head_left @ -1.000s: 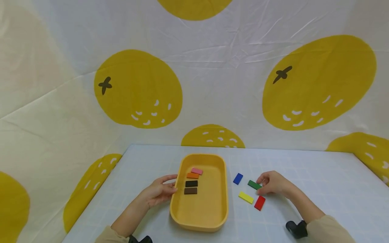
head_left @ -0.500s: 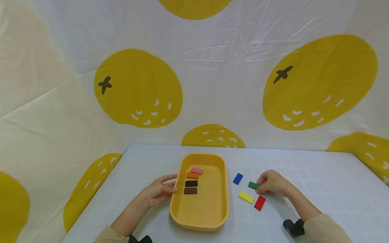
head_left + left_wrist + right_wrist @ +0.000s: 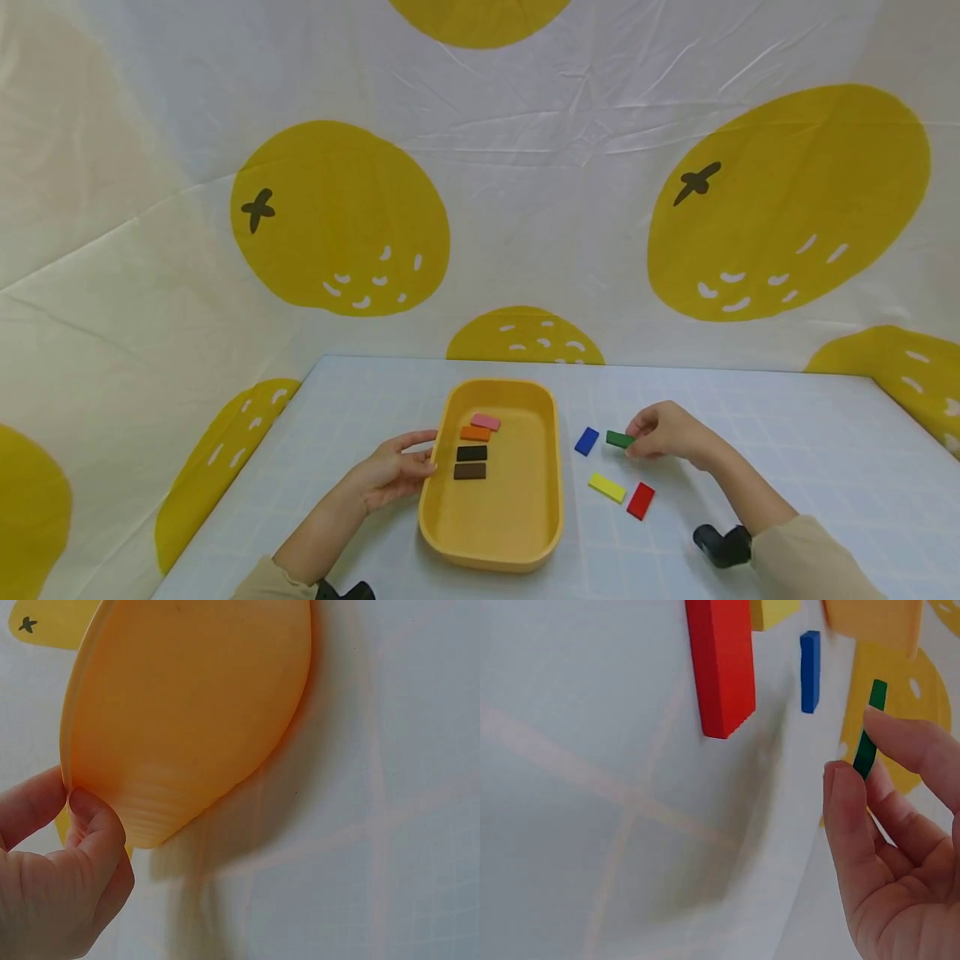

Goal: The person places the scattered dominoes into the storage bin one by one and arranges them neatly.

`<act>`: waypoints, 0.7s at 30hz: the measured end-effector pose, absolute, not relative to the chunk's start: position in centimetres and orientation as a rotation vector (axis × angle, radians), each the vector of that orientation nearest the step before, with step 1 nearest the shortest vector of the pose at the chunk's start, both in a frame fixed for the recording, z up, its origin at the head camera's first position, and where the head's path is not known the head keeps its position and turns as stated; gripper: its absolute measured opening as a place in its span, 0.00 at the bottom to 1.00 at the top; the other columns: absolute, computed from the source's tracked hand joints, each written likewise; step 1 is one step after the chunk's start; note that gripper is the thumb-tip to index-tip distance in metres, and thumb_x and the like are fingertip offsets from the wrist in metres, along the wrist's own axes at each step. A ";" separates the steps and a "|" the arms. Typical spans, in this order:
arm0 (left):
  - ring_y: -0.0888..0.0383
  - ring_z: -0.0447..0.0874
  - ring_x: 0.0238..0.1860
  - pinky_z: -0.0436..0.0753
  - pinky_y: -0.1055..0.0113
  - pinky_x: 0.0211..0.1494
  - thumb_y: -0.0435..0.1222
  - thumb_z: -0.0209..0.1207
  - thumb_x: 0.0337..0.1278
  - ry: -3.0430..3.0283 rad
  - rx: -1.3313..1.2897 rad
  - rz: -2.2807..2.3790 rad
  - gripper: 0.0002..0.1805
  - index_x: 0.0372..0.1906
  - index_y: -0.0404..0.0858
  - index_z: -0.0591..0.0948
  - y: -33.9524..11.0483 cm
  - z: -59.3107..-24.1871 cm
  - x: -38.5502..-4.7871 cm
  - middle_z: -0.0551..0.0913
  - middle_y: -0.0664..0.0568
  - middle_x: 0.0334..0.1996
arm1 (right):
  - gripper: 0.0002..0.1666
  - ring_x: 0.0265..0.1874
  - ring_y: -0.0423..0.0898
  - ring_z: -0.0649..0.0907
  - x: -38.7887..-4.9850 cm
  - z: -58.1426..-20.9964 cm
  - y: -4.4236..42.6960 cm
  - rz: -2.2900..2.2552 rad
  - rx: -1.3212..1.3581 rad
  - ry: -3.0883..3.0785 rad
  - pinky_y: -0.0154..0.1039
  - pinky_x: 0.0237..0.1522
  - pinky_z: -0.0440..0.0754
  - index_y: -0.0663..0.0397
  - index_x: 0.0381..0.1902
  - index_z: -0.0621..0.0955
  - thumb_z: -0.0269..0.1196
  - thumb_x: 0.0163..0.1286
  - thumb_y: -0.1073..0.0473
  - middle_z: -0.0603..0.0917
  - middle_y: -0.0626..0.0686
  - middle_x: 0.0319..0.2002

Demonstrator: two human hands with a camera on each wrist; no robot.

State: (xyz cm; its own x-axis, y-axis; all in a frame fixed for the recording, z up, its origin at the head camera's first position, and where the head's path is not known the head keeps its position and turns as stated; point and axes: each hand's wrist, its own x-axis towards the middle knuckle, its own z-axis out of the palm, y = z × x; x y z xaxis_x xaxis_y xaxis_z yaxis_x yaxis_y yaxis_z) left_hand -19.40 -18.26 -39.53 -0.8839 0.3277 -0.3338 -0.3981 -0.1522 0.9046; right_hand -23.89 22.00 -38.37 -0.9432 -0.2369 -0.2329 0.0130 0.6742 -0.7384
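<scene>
White cloth (image 3: pixel 540 233) printed with big yellow fruit shapes (image 3: pixel 341 217) hung behind your pale tabletop (image 3: pixel 810 450), which was marked with a faint grid of lines. Nearest the middle of the tabletop you had a yellow tray (image 3: pixel 517 517) with rounded corners, its long sides running away from you. Beige sleeves (image 3: pixel 813 554) covered your forearms, and a black device (image 3: pixel 723 546) showed at your right cuff.

Your left hand (image 3: pixel 393 473) held the tray by its left side, the grip narrow, with the rim pinched between thumb and fingers. Your right hand (image 3: pixel 667 433) was well to the right of the tray, its grip closed on one end of the green block (image 3: pixel 619 439); that block lay just right of the blue block (image 3: pixel 587 442), apart from it. Whether the green block touched the tabletop, you could not tell.

Nearer you lay the yellow block (image 3: pixel 607 488), with the red block (image 3: pixel 641 501) just to its right. Along the tray's left half, from far to near, you had a pink block (image 3: pixel 485 422), an orange block (image 3: pixel 475 433), a black block (image 3: pixel 472 452) and a brown block (image 3: pixel 470 472).
</scene>
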 end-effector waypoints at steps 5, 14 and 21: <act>0.54 0.77 0.44 0.78 0.57 0.52 0.17 0.52 0.54 1.657 -0.087 2.075 0.36 0.69 0.28 0.53 -18.2 -39.5 -19.4 0.70 0.37 0.55 | 0.13 0.29 0.47 0.76 -24.1 -37.8 21.8 -1.175 -0.235 2.553 0.40 0.35 0.81 0.62 0.36 0.80 0.69 0.53 0.64 0.78 0.53 0.29; 0.54 0.77 0.43 0.79 0.58 0.51 0.17 0.52 0.54 1.681 -0.124 2.075 0.35 0.68 0.28 0.55 -18.1 -39.5 -19.5 0.72 0.38 0.53 | 0.12 0.28 0.47 0.77 -24.7 -36.1 20.0 -1.214 -0.318 2.538 0.40 0.35 0.82 0.63 0.36 0.81 0.69 0.53 0.65 0.77 0.53 0.28; 0.54 0.77 0.43 0.79 0.58 0.51 0.18 0.53 0.54 1.694 -0.146 2.069 0.35 0.68 0.28 0.56 -18.0 -39.5 -19.5 0.71 0.37 0.54 | 0.12 0.29 0.47 0.78 -25.1 -34.8 18.2 -1.206 -0.342 2.531 0.41 0.37 0.83 0.61 0.35 0.81 0.70 0.52 0.65 0.78 0.53 0.29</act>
